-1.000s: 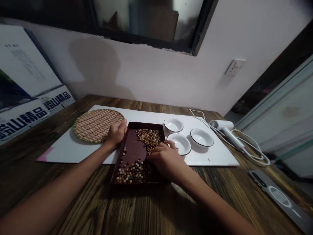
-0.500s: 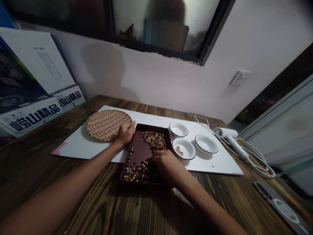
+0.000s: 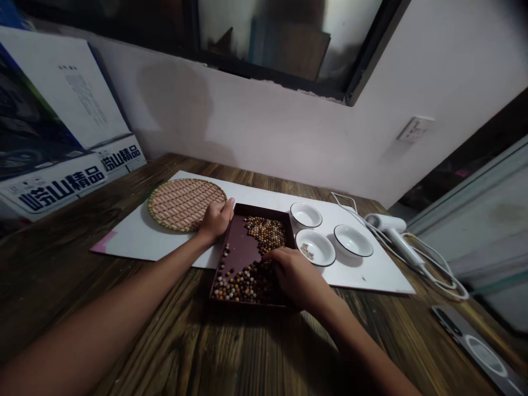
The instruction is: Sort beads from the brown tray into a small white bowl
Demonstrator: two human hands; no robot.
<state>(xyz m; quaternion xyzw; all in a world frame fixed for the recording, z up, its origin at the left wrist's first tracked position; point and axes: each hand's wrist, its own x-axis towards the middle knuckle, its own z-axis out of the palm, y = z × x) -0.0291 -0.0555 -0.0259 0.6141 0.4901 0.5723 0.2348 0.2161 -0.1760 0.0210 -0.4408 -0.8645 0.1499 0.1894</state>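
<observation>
My left hand (image 3: pixel 217 219) grips the upper left wall of a dark red tray (image 3: pixel 240 242), thumb up along the rim. Inside the tray lie many small round beads (image 3: pixel 266 234) in brown, black, tan and white, in an upper group and a lower one. My right hand (image 3: pixel 300 278) is over the tray's right side, fingers curled together and down among the beads; whatever is between the fingertips is hidden. Close by on the right is a white bowl (image 3: pixel 325 254) holding a few pale beads. Two more white bowls, one behind (image 3: pixel 306 214) and one farther right (image 3: pixel 353 240), stand near it.
A round woven mat (image 3: pixel 185 203) lies left of the tray on a white board (image 3: pixel 140 245). Right of the board are a white hair dryer (image 3: pixel 396 234) with its cord and a grey phone (image 3: pixel 474 346). Printed boxes (image 3: pixel 61 176) stand at the left, with a wall (image 3: pixel 268 126) behind.
The view has shifted slightly, so the whole scene sits a little farther right. My left hand keeps its grip on the tray; my right hand stays among the beads with its fingers slightly shifted.
</observation>
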